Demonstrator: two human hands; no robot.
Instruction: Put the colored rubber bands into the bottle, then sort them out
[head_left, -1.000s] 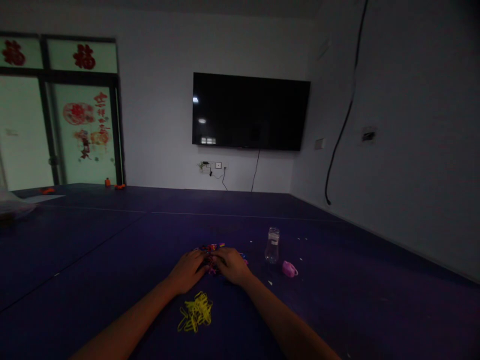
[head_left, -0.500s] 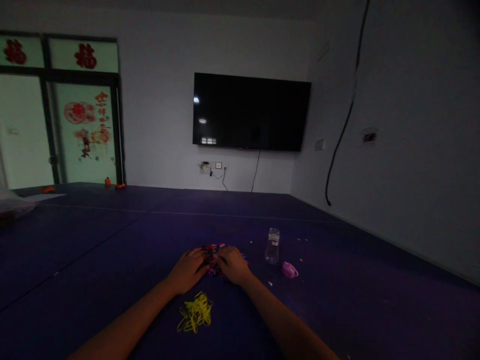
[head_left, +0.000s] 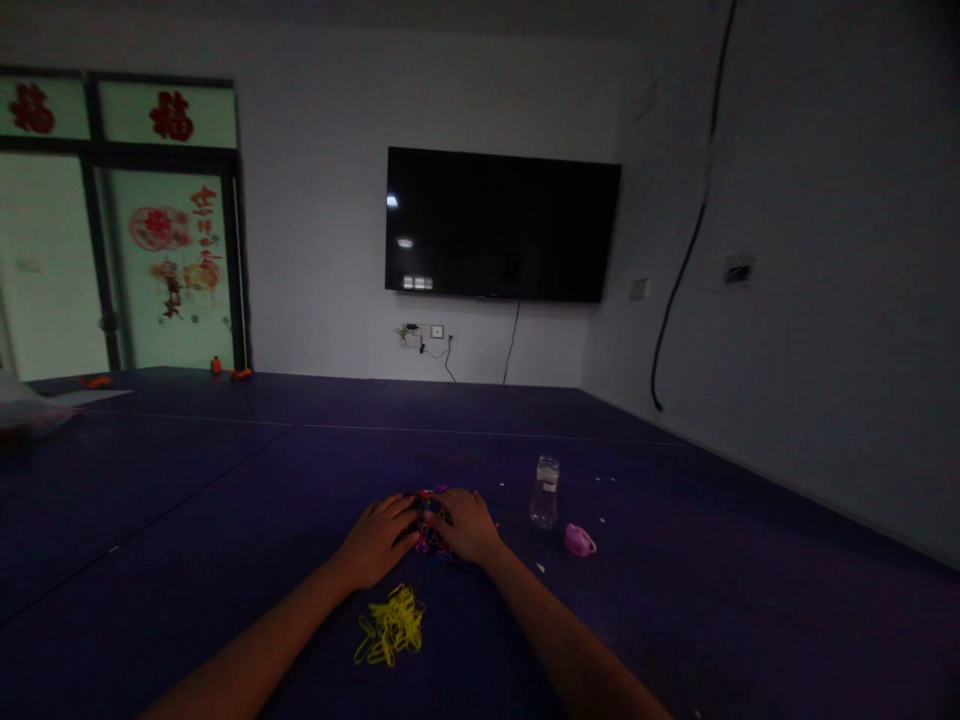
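A small pile of mixed-colour bands (head_left: pixel 427 530) lies on the dark blue-purple table between my hands. My left hand (head_left: pixel 376 540) rests at the pile's left side, fingers apart and touching it. On the pile's right side lies my right hand (head_left: pixel 466 525), its fingers spread over the bands. Nearer to me, a loose heap of yellow bands (head_left: pixel 394 627) sits below my left hand. To the right stands a clear bottle without a lid (head_left: pixel 544 495), and beside it is a pink cap with a loop (head_left: pixel 578 540).
Small white scraps (head_left: pixel 540 567) dot the table (head_left: pixel 675 620) on the right. A clear plastic bag (head_left: pixel 34 405) is at the far left edge. Orange objects (head_left: pixel 216 366) lie at the back left, near the door. A television (head_left: pixel 502 225) hangs on the wall.
My right hand's fingers have opened out from a bent, pinched pose and lie flatter over the pile. Some of the mixed bands have shifted. My left hand has hardly moved.
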